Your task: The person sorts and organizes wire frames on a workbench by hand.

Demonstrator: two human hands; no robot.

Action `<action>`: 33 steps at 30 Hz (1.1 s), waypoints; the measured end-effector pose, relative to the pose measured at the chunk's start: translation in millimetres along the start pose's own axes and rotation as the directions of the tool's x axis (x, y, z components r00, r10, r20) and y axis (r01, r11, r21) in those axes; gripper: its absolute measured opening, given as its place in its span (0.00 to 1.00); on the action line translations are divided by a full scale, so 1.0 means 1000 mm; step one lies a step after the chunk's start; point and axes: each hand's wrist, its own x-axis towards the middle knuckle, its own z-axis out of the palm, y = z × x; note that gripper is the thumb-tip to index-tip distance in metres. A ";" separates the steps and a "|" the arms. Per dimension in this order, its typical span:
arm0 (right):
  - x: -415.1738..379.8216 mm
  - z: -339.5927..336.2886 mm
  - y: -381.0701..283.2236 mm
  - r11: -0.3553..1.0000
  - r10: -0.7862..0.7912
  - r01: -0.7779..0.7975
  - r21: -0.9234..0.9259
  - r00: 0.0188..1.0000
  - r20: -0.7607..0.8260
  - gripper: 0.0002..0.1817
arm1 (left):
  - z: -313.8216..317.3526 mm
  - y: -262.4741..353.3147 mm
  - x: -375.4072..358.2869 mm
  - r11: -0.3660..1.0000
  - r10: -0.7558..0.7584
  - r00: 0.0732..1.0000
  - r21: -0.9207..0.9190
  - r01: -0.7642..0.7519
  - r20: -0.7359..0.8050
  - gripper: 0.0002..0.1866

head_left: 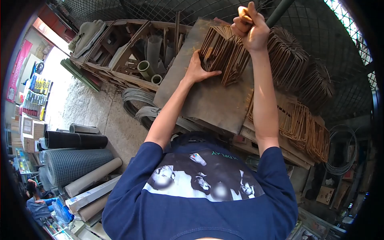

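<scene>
A bundle of rusty bent-steel stirrups (226, 52) stands on a worn flat board (192, 102). Against the left end of this bundle is my left hand (197, 71), its thumb and fingers spread wide apart along the bars. My right hand (253, 30) is raised at the right of the bundle, near its upper edge. Its fingers are curled and pressed together; whether anything small is between them cannot be made out. Just behind my right wrist, more grey-brown stirrups (288, 56) are heaped beside the board.
Rusty rectangular stirrups (304, 124) lie in a pile at the right. A wooden crate rack (128, 52) with tubes stands at the upper left. Coiled wire (140, 100) lies on the floor below it. Rolls of wire mesh (80, 164) are at the lower left. Wire fencing rises behind.
</scene>
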 end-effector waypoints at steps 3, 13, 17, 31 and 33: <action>-0.005 0.001 0.002 1.000 -0.011 0.011 -0.013 0.999 -0.036 0.28 | -0.013 -0.007 -0.004 0.988 0.103 0.992 0.105 -0.110 0.068 0.59; -0.010 0.004 0.002 1.000 -0.022 0.022 0.008 1.000 -0.021 0.29 | -0.027 -0.022 0.002 0.989 0.108 0.945 0.060 -0.133 0.310 0.64; -0.009 0.006 0.000 0.996 -0.055 0.052 -0.077 0.997 -0.047 0.29 | -0.018 -0.018 -0.001 0.950 0.105 0.974 0.270 -0.158 0.199 0.67; -0.020 0.013 -0.026 0.858 -0.076 0.049 -0.511 0.997 -0.032 0.24 | -0.022 0.127 0.113 0.941 0.313 0.767 -0.070 -0.332 0.560 0.19; -0.019 0.015 -0.021 0.883 -0.183 0.104 -0.458 0.974 -0.131 0.27 | -0.018 0.129 0.110 0.926 0.338 0.764 -0.052 -0.373 0.550 0.18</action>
